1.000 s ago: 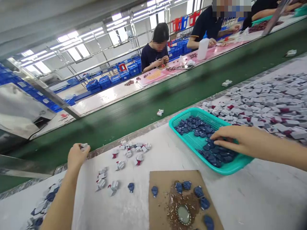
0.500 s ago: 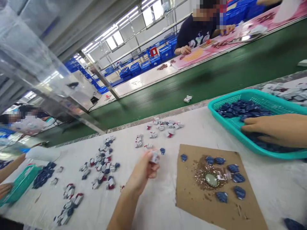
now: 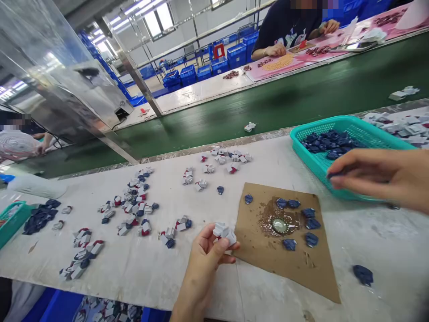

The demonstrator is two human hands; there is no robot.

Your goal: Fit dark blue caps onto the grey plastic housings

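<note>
Between the thumb and fingers of my left hand (image 3: 209,259) is a small light-grey plastic part (image 3: 224,233) with a little red on it. My right hand (image 3: 375,176), slightly blurred, pinches a small dark blue piece (image 3: 337,174) over the near rim of the teal basket (image 3: 310,174). More dark blue pieces (image 3: 330,141) fill part of that basket. On the white table lies a brown cardboard sheet (image 3: 261,255). A wet patch with a round pool of clear liquid (image 3: 279,226) marks its middle, and several blue pieces (image 3: 311,239) lie around it.
Grey, red and blue parts (image 3: 134,205) are scattered over the left of the table. Beyond the table runs a green conveyor belt (image 3: 201,123) carrying a grey part (image 3: 250,127). Across it a person (image 3: 288,31) works. A blue bin (image 3: 63,306) sits below the front edge.
My right hand has come out of the basket toward me with a blue piece. My left hand has moved lower with the grey part. The view has shifted.
</note>
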